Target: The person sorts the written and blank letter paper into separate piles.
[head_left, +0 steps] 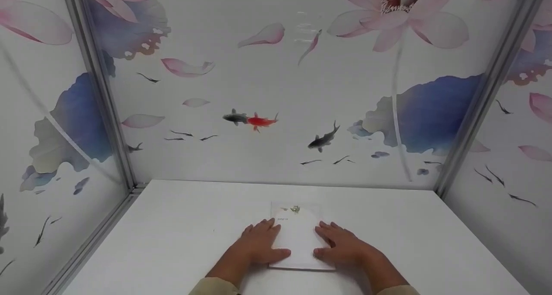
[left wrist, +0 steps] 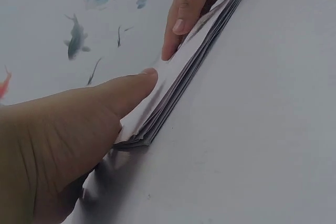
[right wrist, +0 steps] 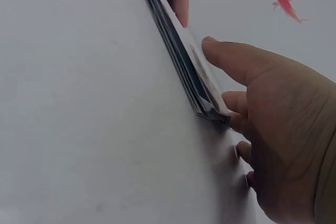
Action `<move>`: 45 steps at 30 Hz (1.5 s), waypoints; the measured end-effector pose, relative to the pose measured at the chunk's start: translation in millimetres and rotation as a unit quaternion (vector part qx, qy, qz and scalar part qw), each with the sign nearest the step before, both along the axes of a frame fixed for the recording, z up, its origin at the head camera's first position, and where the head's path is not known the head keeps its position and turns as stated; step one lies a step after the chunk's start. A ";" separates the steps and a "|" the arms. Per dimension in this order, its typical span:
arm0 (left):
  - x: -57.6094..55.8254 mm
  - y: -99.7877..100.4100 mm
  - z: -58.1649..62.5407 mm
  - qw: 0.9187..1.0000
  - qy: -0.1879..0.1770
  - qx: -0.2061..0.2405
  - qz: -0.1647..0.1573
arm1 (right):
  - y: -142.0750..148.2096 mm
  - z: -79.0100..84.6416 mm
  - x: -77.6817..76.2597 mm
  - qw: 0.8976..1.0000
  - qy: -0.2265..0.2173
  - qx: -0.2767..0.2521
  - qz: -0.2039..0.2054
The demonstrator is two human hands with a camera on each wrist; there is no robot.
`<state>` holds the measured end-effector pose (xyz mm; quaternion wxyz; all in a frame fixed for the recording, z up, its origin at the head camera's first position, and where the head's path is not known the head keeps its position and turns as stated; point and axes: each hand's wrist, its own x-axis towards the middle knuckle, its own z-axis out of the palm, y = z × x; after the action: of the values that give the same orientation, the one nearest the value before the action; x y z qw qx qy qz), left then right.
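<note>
A thin white stack of flat paper layers [head_left: 302,243] lies on the table in the head view, with small green and gold print near its far end. Its near edge shows several dark-edged layers in the left wrist view. My left hand [head_left: 261,241] rests along the stack's left side, its thumb [left wrist: 139,87] extended over the top face. On the opposite side my right hand [head_left: 345,243] lies with fingers at the edge and thumb [right wrist: 231,59] over the top. Neither hand lifts the stack. The undersides of the fingers are partly hidden.
The white table [head_left: 172,226] is bordered by printed panels with fish, petals and lotus; the back panel [head_left: 276,79] stands behind it. Metal frame posts [head_left: 101,88] rise at the back corners.
</note>
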<state>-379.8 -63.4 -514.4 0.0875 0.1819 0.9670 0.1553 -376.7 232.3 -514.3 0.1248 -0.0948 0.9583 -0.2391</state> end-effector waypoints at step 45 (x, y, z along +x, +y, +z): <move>-3.3 6.7 6.0 0.990 0.079 0.062 0.095 | -2.3 8.4 -7.5 0.988 0.070 -0.101 -0.094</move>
<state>-383.0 -56.7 -508.4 -0.0162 0.1063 0.9722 0.2078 -384.2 230.1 -505.9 0.0243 -0.0324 0.9402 -0.3383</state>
